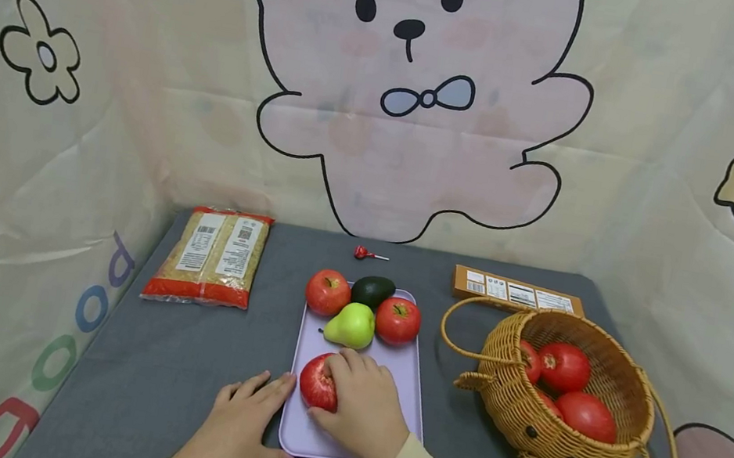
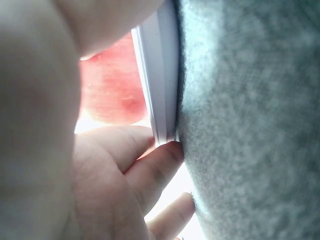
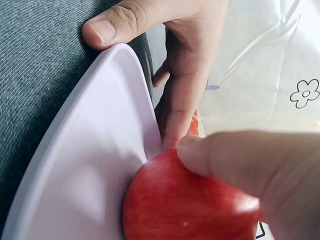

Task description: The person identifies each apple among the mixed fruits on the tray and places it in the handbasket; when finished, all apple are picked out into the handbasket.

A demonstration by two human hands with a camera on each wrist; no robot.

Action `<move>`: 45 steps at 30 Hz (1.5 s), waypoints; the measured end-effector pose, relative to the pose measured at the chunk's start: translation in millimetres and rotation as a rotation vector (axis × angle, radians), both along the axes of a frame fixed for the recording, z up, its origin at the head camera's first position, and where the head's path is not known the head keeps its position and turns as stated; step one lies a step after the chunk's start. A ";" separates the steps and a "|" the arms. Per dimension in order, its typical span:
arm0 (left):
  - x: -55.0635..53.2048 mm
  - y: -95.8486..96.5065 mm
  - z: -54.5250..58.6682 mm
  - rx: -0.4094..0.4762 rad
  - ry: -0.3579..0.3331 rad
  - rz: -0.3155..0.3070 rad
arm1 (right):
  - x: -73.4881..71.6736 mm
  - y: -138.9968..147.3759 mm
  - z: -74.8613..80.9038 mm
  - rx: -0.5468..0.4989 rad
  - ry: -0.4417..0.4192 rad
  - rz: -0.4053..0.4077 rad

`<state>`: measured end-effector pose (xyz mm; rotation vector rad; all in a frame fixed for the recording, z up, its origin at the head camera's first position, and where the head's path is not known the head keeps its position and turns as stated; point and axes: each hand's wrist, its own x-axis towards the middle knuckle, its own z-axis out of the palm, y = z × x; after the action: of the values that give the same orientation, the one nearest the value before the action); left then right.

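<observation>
On the lilac tray (image 1: 295,438), the fingers and thumb of my right hand (image 1: 367,407) grip a red apple (image 1: 318,382) near the tray's left side. The right wrist view shows the thumb pressed on that apple (image 3: 190,200), which sits against the tray floor. My left hand (image 1: 244,424) lies at the tray's left edge, its fingers extended and fingertips touching the rim, thumb at the near corner. Farther up the tray, a green pear (image 1: 352,326) sits among a dark green avocado (image 1: 373,291), a red apple (image 1: 328,292) on the left and another apple (image 1: 398,321) on the right.
To the right stands a wicker basket (image 1: 508,428) with an animal face and looped handles, holding several red fruits (image 1: 587,416). Behind it lies a long brown box (image 1: 517,292). A grain bag (image 1: 209,257) rests at back left, and a red lollipop (image 1: 361,253) lies beyond the tray.
</observation>
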<state>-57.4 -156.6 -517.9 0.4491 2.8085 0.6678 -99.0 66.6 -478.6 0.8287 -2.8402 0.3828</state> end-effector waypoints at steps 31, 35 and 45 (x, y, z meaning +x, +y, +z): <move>-3.3 -4.4 -4.8 -0.003 -0.057 0.008 | 32.2 85.7 95.5 -0.479 0.145 -0.029; -1.4 -4.4 -4.6 0.020 -0.078 0.003 | 29.2 108.2 99.8 -0.458 0.207 -0.089; -3.9 -1.5 -6.0 0.014 -0.067 0.002 | 25.5 172.9 105.1 -0.429 0.271 -0.378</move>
<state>-61.3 -158.1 -523.9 0.4192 2.7437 0.6900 -73.5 239.5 -373.5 0.2337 -2.4511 0.7229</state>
